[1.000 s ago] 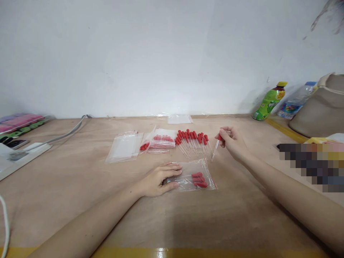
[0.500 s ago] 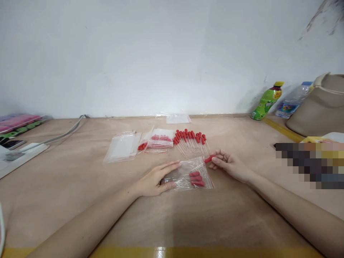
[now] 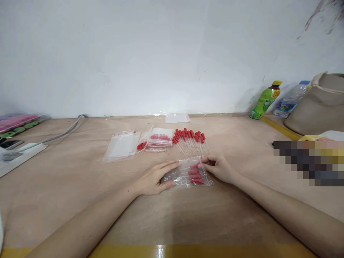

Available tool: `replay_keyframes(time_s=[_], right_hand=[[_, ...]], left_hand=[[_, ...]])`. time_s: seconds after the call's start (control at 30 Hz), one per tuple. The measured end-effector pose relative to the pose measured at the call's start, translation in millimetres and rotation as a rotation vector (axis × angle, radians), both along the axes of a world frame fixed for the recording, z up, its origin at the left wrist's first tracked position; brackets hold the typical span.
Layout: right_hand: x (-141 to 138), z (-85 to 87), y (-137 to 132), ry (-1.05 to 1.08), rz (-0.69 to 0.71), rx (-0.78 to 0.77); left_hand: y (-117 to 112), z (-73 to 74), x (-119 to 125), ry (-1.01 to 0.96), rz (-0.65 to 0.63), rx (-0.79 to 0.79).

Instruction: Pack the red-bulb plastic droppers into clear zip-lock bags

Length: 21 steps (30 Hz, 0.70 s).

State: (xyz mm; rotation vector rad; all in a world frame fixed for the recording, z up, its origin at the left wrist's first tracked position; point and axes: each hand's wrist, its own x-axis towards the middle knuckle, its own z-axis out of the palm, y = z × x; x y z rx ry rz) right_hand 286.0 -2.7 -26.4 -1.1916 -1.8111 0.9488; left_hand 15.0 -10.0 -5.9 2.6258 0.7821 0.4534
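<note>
A clear zip bag (image 3: 185, 176) lies on the wooden table (image 3: 215, 215) with several red-capped droppers (image 3: 195, 175) inside it. My left hand (image 3: 156, 178) rests on the bag's left end, fingers stretched over it and thumb beneath. My right hand (image 3: 219, 167) is at the bag's open right edge, fingers pinched together on the bag's mouth or a dropper there; which one is hidden. A row of loose red-capped droppers (image 3: 189, 140) lies just behind the bag.
Filled bags of droppers (image 3: 159, 139) and empty zip bags (image 3: 121, 148) lie at centre left. A green bottle (image 3: 263, 100), a water bottle (image 3: 290, 99) and a beige bag (image 3: 319, 105) stand at the right. A cable (image 3: 63, 133) and boxes (image 3: 16, 123) are at the left.
My right hand carried a dropper from above the loose row down to the bag's mouth and pushed it in. My left hand stayed on the bag.
</note>
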Motion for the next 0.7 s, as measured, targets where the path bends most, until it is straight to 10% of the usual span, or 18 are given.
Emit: replay_keyframes(time_s=[0.33,0.7], right_hand=[[10,-1.2,9,-0.064,-0.098,0.135],[18,13.2,110,-0.21,-0.533,0.024]], left_hand=[[2,-3.4,-1,-0.012,-0.011,-0.014],[3,-3.5,-2,-0.023,-0.016,-0.023]])
